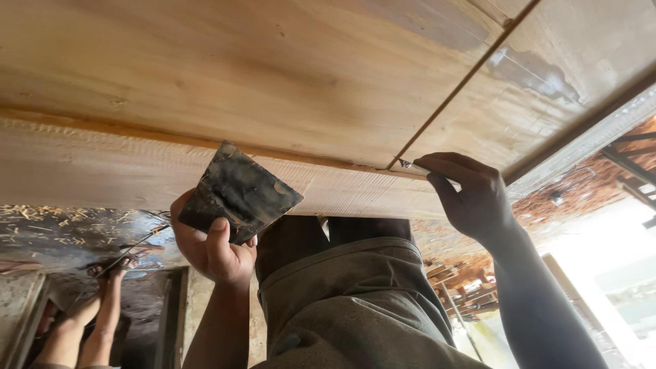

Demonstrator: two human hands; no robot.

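I am holding a dark, stained, flat square scraper blade of thin metal in my left hand. That grip is closed, with the thumb pressing the lower edge of the blade against the curled fingers. The blade is standing tilted on one corner, its upper corner lying against the sawn edge of the pale wooden tabletop slab.

My right hand is pinching a small, slender metal tool between thumb and forefinger. This grip is closed on it, and the tip is sitting where the dark narrow seam between two boards meets the slab edge. I cannot tell what kind of tool it is, since most of it is hidden in the hand.

Risks, as I am judging them:
- The blade is smeared and probably slick; with only a thumb holding it, it may be slipping or twisting out of the left hand.
- The blade corner is bearing on soft wood, so a push at the wrong angle may be gouging the edge.
- The small tool is held only by fingertips, so it may be skidding out of the seam and scoring the smooth face.

Materials: the board faces are smooth and light, with faint grain and greyish filler patches. The front edge is rough and ribbed with saw marks. Below, my olive fabric garment is hanging in soft folds. Another person's bare legs are standing at lower left, well apart from my hands.
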